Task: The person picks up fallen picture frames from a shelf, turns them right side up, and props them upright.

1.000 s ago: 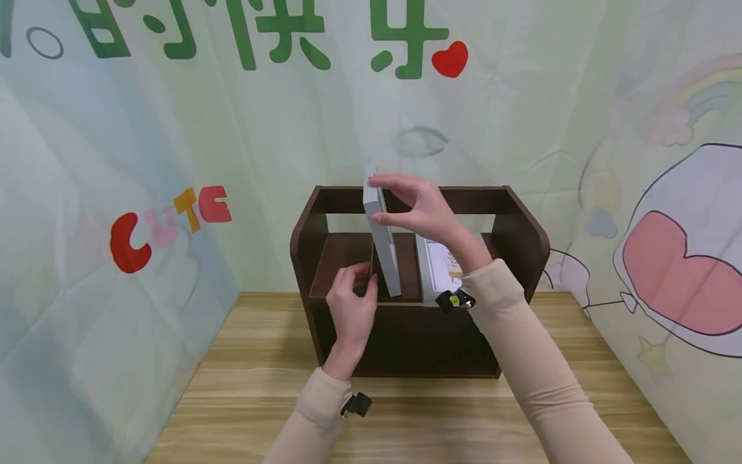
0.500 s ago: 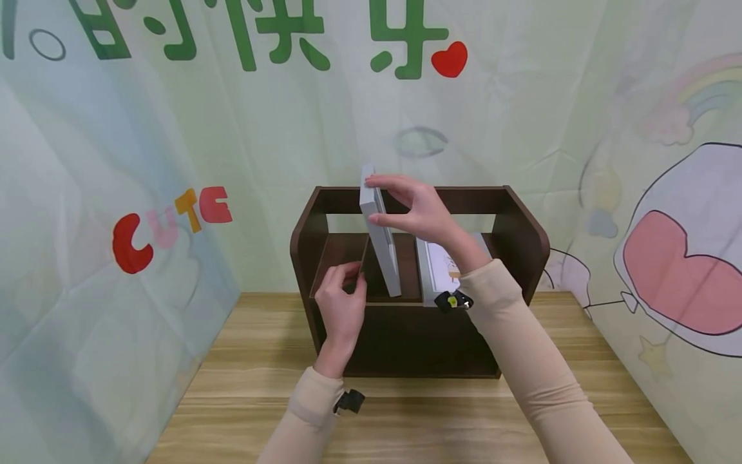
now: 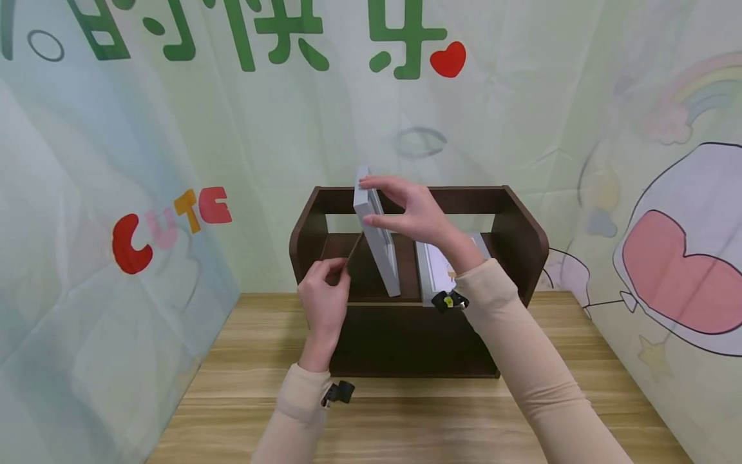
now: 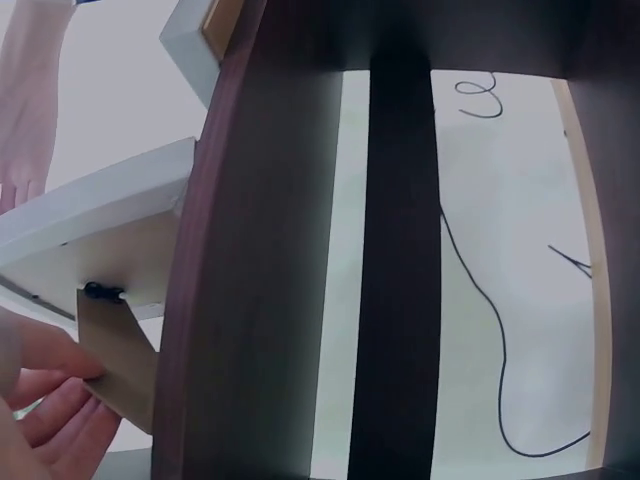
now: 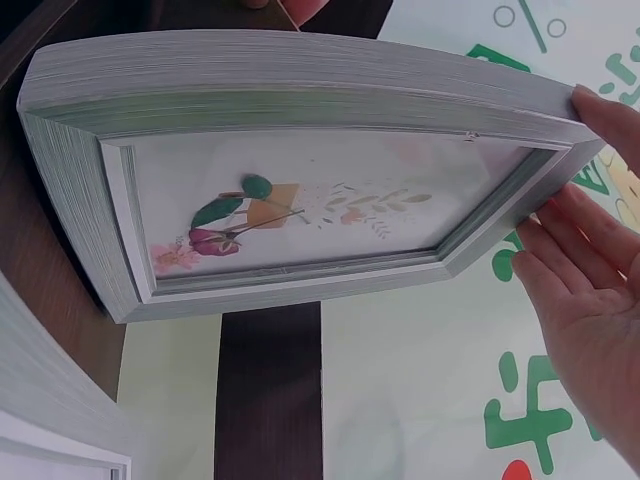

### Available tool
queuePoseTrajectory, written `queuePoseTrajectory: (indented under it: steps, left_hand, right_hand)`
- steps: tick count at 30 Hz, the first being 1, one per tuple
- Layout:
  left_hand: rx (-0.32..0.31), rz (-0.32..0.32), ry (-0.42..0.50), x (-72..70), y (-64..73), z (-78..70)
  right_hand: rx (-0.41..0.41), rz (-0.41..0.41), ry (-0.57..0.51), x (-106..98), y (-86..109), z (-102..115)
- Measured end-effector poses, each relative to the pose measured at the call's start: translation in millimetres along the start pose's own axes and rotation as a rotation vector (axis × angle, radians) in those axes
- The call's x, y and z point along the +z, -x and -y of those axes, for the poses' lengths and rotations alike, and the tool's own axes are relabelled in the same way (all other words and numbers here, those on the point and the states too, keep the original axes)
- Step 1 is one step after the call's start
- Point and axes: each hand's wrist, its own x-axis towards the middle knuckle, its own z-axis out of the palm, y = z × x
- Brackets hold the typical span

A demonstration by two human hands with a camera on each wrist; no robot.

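Note:
A grey-white picture frame (image 3: 379,248) stands tilted on the upper shelf of a dark brown rack (image 3: 417,341). My right hand (image 3: 414,209) grips its upper end between thumb and fingers. In the right wrist view its front shows a rose-and-leaf print (image 5: 240,220) facing right. On the back side, my left hand (image 3: 324,293) pinches the frame's brown stand leg (image 4: 115,355), which is swung out from the backing near a black hinge (image 4: 103,291). The left fingertips sit at the leg's free end.
A second grey frame (image 3: 425,277) lies at the right of the shelf, partly behind my right wrist. The rack's side panels (image 3: 524,248) rise at both ends. It stands on a wood-grain table (image 3: 243,386), with a printed cloth backdrop (image 3: 278,129) around it.
My left hand has moved left, swinging the stand leg away from the frame's back. The frame's top has tipped slightly left, the right hand moving with it.

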Motion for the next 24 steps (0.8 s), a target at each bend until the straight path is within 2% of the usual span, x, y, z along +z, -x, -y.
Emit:
queuePoseTrajectory:
  steps: [7,14,24]
  left_hand:
    - [-0.007,0.017,-0.015,-4.7,-6.8,1.2]
    - [-0.03,0.038,-0.057,-8.2,-11.3,1.8]
    - [-0.037,0.039,-0.122,-9.6,-12.4,3.9]
  right_hand:
    - [-0.033,0.023,0.044,2.6,-3.0,0.1]
    - [-0.068,0.024,0.096,9.9,-13.1,-30.8]
    - [-0.085,0.036,0.219,15.8,-18.3,-32.6]
